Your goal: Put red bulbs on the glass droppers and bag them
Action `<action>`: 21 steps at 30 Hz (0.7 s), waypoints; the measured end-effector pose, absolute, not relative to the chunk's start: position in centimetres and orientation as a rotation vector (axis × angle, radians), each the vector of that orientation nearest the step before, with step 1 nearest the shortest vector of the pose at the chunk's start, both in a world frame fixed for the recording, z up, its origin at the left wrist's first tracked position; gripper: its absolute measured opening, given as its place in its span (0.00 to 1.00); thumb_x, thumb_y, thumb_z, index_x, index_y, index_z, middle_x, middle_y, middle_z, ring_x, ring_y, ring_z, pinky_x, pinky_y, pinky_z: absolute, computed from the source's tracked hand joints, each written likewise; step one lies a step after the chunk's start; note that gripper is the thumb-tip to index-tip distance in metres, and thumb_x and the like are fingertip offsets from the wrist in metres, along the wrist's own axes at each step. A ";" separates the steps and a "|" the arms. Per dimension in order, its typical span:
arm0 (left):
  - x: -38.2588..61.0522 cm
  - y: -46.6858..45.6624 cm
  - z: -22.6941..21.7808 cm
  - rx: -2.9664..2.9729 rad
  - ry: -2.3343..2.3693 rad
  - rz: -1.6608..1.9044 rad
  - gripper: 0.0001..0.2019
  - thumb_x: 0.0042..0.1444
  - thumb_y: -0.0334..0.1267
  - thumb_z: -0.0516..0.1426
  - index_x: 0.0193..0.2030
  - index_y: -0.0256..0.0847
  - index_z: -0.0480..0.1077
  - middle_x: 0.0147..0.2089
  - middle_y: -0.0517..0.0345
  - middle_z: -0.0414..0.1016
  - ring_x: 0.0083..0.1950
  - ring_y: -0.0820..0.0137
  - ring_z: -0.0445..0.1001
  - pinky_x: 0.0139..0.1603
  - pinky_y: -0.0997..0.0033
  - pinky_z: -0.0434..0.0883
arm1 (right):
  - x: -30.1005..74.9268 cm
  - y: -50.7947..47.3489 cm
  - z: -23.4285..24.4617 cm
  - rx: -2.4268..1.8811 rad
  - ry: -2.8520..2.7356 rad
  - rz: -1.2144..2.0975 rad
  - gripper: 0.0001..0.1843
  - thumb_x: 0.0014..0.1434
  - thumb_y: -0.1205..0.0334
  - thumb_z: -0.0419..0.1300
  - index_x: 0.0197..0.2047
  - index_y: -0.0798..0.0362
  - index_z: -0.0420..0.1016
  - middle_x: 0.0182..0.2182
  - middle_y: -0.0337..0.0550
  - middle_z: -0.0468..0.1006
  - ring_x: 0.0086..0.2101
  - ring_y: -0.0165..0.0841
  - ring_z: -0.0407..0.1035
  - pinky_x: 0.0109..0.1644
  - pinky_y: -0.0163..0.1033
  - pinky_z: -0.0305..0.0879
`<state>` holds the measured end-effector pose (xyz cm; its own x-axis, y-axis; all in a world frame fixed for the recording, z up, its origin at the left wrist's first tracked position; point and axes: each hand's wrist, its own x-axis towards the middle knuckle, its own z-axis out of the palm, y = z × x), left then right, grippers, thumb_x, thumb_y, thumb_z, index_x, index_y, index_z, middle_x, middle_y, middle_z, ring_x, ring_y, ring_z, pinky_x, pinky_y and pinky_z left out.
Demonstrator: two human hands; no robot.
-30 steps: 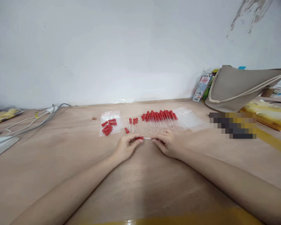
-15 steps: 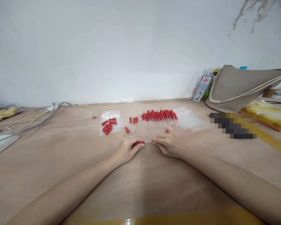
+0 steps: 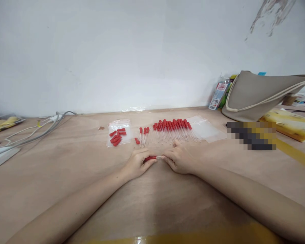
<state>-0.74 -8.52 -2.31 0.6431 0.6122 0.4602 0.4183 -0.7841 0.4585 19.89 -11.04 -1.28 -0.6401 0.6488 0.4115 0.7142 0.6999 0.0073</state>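
My left hand point(image 3: 137, 164) is closed around a red rubber dropper bulb point(image 3: 150, 158), its open end facing right. From that end runs a short visible length of clear glass dropper tube point(image 3: 159, 157), which my right hand point(image 3: 179, 158) pinches between thumb and fingers. How far the tube sits inside the bulb cannot be made out. Just beyond my hands lie droppers with red bulbs: a small group point(image 3: 144, 130) and a long row point(image 3: 171, 125). One loose red bulb point(image 3: 137, 141) lies left of the small group. Several more bulbs point(image 3: 116, 138) rest on a clear plastic bag point(image 3: 128, 138).
Another clear plastic bag point(image 3: 208, 128) lies right of the row. Farther right stand a grey bag point(image 3: 261, 95) and a labelled package point(image 3: 218, 96), with a yellow pack point(image 3: 289, 123) and a pixelated dark object point(image 3: 251, 135) nearby. Cables point(image 3: 52, 127) cross the left side.
My right hand has moved slightly left, toward my left hand, and less of the glass tube shows between them. The view has shifted a little.
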 end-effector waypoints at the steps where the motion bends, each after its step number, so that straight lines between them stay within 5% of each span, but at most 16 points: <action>1: -0.7 -8.5 -2.3 2.557 0.830 0.878 0.09 0.57 0.39 0.52 0.37 0.38 0.71 0.33 0.54 0.73 0.33 0.71 0.70 0.35 0.72 0.67 | 19.8 -11.0 -1.3 -1.075 -2.528 -0.220 0.19 0.62 0.60 0.45 0.24 0.53 0.69 0.20 0.40 0.74 0.20 0.28 0.52 0.35 0.40 0.48; 15: -0.8 -7.1 -1.8 2.440 0.836 0.960 0.07 0.55 0.35 0.54 0.39 0.40 0.71 0.35 0.55 0.73 0.35 0.71 0.70 0.37 0.71 0.67 | 18.8 -11.1 0.2 -1.261 -2.498 0.040 0.17 0.61 0.63 0.46 0.25 0.53 0.69 0.23 0.40 0.75 0.22 0.28 0.61 0.37 0.40 0.53; 21: -0.7 -6.6 -3.0 2.023 1.055 1.241 0.21 0.49 0.37 0.59 0.50 0.41 0.61 0.36 0.60 0.64 0.26 0.78 0.62 0.29 0.76 0.65 | 20.3 -9.3 2.7 -1.543 -2.308 0.554 0.18 0.58 0.59 0.48 0.21 0.53 0.71 0.17 0.38 0.73 0.19 0.28 0.64 0.25 0.33 0.54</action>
<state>-0.71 -6.60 -3.02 0.2704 0.8345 0.4801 0.3400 -0.5493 0.7633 20.32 -9.29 2.70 -0.3723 0.9272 0.0408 0.8077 0.3454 -0.4779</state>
